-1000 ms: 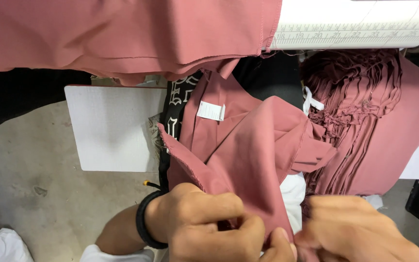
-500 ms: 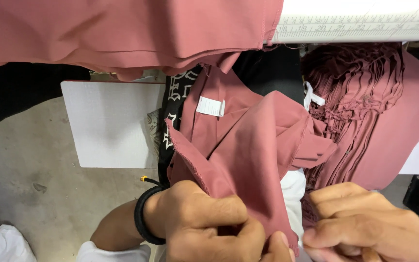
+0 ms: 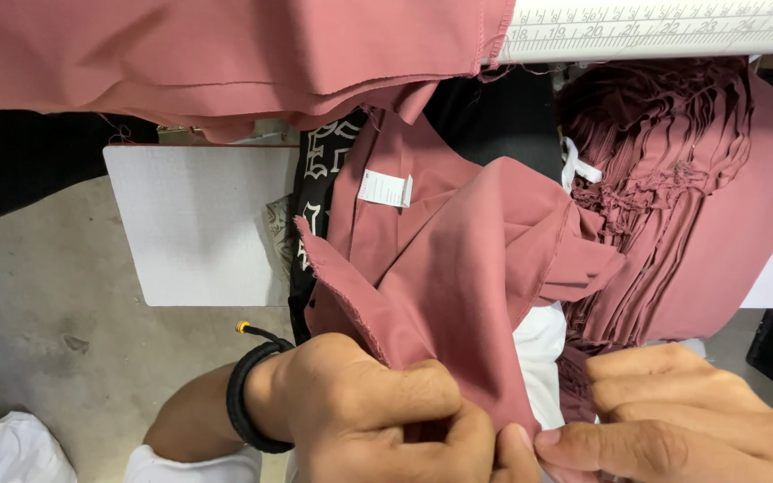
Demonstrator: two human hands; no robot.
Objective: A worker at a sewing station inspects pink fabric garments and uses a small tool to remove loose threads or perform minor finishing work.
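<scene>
Grey concrete floor [image 3: 38,295] fills the left of the view, with a pale rectangular board [image 3: 194,224] standing out over it. Along the top edge a broad spread of dusty-rose fabric [image 3: 225,54] lies over a surface, and beside it at the top right runs a white measuring ruler [image 3: 655,25].

Below that hangs the rose garment piece [image 3: 458,268], bunched and folded, with a small white label [image 3: 385,189] sewn near its upper part and a frayed raw edge running down its left side. Its lower point comes down between the two hands at the bottom of the view.

The left hand [image 3: 378,420], with a black wristband [image 3: 248,402] on the wrist, is curled shut over the cloth, thumb pressing the fabric against the fingers. The right hand [image 3: 682,420] meets it just beside, its grip closed on the same lower point, fingertips touching those of the left hand.

To the right a thick stack of pleated rose pieces [image 3: 664,197] hangs, and black printed fabric [image 3: 315,179] shows behind the garment. White cloth [image 3: 539,344] sits under the hands.
</scene>
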